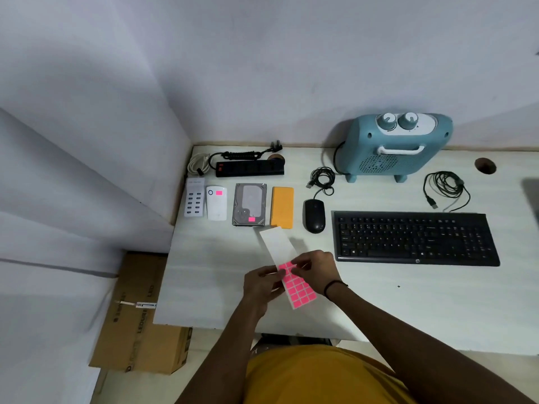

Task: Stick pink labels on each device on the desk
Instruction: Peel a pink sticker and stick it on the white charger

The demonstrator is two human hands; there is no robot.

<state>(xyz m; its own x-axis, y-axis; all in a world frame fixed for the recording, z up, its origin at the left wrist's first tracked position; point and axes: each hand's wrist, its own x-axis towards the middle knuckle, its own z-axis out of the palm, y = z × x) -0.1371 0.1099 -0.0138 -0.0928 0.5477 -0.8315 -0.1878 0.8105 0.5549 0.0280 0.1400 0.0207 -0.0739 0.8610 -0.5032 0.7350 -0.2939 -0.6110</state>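
A label sheet (299,290) with several pink labels on its near half is held above the white desk (379,301). My left hand (262,284) grips its left edge. My right hand (313,269) pinches a pink label near the top of the pink rows. A white power bank (216,207) and a hard drive (250,204) each carry a pink label. The white USB hub (194,198), orange device (282,207), black mouse (315,215), keyboard (415,239), black power strip (250,168) and blue heater (393,147) show no label.
Coiled cables lie by the mouse (322,177) and above the keyboard (446,186). A white cable (198,163) sits at the desk's back left corner. A cardboard box (140,316) stands on the floor left of the desk. A cable hole (485,165) is at the back right.
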